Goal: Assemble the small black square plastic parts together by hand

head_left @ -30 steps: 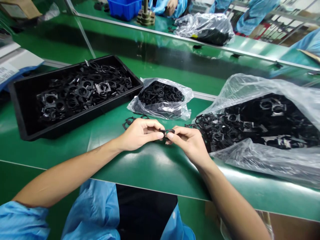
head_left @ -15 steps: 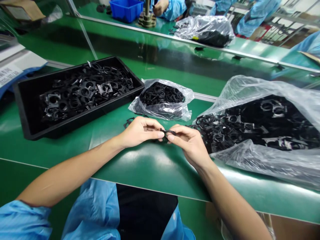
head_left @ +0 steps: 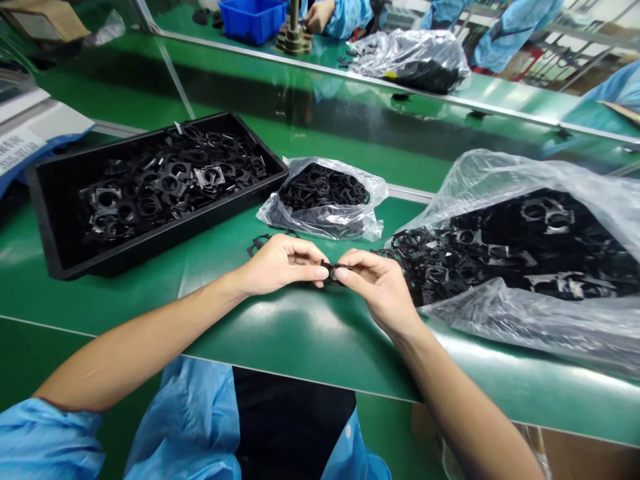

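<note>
A small black plastic part (head_left: 331, 268) is pinched between both hands above the front of the green table (head_left: 240, 333). My left hand (head_left: 283, 265) grips its left side with thumb and fingers. On its right side my right hand (head_left: 377, 283) is closed in the same way. The fingers cover much of the part, so its full shape is hidden. Behind my left hand lie a few loose black rings (head_left: 257, 244). Black frames with round holes (head_left: 440, 257) spill from a large clear plastic bag (head_left: 480, 173) to the right of my right hand.
A black tray (head_left: 165, 250) full of square black frames stands at the left. Beyond my hands is a smaller clear bag (head_left: 345, 227) of black rings. Across a divider are a blue bin (head_left: 253, 20), another filled bag (head_left: 410, 60) and a co-worker's hand (head_left: 320, 15).
My hands stay in nearly the same place; the right thumb has shifted slightly against the black part, which looks a little turned. The co-worker's hand across the divider has moved slightly.
</note>
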Available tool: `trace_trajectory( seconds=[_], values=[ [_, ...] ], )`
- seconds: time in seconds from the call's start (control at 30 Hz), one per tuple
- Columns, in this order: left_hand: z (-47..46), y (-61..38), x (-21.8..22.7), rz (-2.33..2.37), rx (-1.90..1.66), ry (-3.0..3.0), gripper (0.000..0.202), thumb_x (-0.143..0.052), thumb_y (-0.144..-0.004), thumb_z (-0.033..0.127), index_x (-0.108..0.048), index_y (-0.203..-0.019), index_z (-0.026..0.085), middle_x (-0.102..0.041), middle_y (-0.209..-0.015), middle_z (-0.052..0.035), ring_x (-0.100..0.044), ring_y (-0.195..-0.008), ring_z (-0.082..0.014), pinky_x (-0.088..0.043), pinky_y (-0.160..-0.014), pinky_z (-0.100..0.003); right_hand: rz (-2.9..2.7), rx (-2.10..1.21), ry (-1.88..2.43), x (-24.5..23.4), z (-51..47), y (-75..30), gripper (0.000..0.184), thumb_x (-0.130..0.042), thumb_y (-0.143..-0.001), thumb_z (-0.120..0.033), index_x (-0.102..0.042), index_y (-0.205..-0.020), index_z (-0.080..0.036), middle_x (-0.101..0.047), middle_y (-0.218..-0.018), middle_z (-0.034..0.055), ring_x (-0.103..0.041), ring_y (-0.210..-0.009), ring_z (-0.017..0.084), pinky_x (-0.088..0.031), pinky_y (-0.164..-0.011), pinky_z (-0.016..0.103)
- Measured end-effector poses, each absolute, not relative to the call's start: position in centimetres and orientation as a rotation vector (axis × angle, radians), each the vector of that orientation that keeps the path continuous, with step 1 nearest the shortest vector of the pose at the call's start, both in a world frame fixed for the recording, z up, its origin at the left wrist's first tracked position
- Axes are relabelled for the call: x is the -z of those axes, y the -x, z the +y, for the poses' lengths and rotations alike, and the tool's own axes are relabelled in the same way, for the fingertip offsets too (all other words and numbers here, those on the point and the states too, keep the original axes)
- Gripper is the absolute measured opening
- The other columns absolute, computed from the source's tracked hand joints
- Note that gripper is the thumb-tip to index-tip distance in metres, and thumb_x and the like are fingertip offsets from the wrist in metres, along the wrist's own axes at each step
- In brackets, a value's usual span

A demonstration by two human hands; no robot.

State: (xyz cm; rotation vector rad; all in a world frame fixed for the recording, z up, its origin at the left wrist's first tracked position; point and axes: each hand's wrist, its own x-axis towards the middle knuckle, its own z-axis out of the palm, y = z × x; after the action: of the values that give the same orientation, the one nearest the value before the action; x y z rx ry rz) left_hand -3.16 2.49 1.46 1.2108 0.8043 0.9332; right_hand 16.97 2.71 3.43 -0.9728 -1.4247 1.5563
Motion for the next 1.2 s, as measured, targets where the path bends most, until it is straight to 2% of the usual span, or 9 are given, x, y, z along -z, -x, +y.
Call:
trace_trajectory(
  seconds=[0.2,0.37,0.67,0.83,1.0,1.1,1.2],
  values=[
    [2.8,3.4,-1.1,0.687,-0.876,-1.099,0.036,-0.093,-0.067,0.039,-0.076,-0.082,0.012,-0.076,-0.072,-0.0058,-0.074,-0.068,-0.0171,-0.061,-0.072,-0.03,-1.301,-1.706,0.941,-3.2,2.6,-16.9,0.032,-0.093,-0.067,-0.043,-0.073,-0.075,-0.019,-0.069,-0.073,-0.0009,-0.062,-0.064,0.013,-0.056,-0.068,0.029],
    [2.6,2.9,-1.0,0.715,-1.006,-1.07,0.032,-0.091,-0.071,0.039,-0.078,-0.083,0.012,-0.078,-0.076,-0.0063,-0.075,-0.072,-0.018,-0.061,-0.072,-0.028,-1.259,-1.617,0.98,-2.9,2.7,-16.9,0.034,-0.093,-0.067,-0.045,-0.074,-0.081,-0.02,-0.071,-0.074,-0.0002,-0.066,-0.067,0.015,-0.057,-0.066,0.029],
    [2.3,2.3,-1.2,0.746,-1.098,-1.102,0.03,-0.087,-0.076,0.037,-0.074,-0.083,0.012,-0.074,-0.073,-0.0028,-0.072,-0.062,-0.015,-0.06,-0.065,-0.027,-1.297,-1.57,1.006,-2.9,2.6,-16.8,0.037,-0.092,-0.066,-0.05,-0.074,-0.082,-0.021,-0.07,-0.074,0.0,-0.063,-0.061,0.013,-0.059,-0.064,0.03],
    [2.2,2.2,-1.0,0.765,-1.093,-1.103,0.032,-0.086,-0.077,0.038,-0.072,-0.089,0.012,-0.075,-0.078,-0.0038,-0.073,-0.065,-0.0155,-0.06,-0.068,-0.028,-1.319,-1.481,1.041,-2.4,2.8,-16.9,0.033,-0.09,-0.069,-0.047,-0.074,-0.079,-0.02,-0.068,-0.07,-0.0008,-0.065,-0.063,0.014,-0.059,-0.067,0.03],
    [2.1,2.1,-0.7,0.805,-1.114,-1.13,0.032,-0.084,-0.079,0.039,-0.069,-0.089,0.012,-0.073,-0.077,-0.0033,-0.072,-0.067,-0.0153,-0.059,-0.068,-0.027,-1.283,-1.591,1.002,-2.4,2.7,-16.7,0.037,-0.093,-0.066,-0.046,-0.074,-0.083,-0.02,-0.073,-0.073,0.0009,-0.069,-0.065,0.015,-0.061,-0.068,0.031],
    [2.1,1.9,-0.4,0.848,-1.14,-1.148,0.03,-0.082,-0.08,0.037,-0.067,-0.091,0.013,-0.072,-0.079,-0.0029,-0.071,-0.071,-0.0144,-0.058,-0.071,-0.026,-1.347,-1.493,1.041,-2.7,2.6,-16.9,0.035,-0.09,-0.07,-0.045,-0.076,-0.09,-0.02,-0.075,-0.078,0.0019,-0.071,-0.069,0.017,-0.063,-0.071,0.033],
    [2.1,1.9,-0.4,0.86,-1.169,-1.225,0.027,-0.082,-0.08,0.031,-0.066,-0.094,0.015,-0.071,-0.09,-0.0043,-0.069,-0.081,-0.0131,-0.055,-0.073,-0.023,-1.528,-1.24,1.092,-3.0,2.7,-17.2,0.025,-0.082,-0.081,-0.044,-0.078,-0.09,-0.021,-0.077,-0.086,0.0045,-0.072,-0.076,0.02,-0.062,-0.074,0.035]
  ],
)
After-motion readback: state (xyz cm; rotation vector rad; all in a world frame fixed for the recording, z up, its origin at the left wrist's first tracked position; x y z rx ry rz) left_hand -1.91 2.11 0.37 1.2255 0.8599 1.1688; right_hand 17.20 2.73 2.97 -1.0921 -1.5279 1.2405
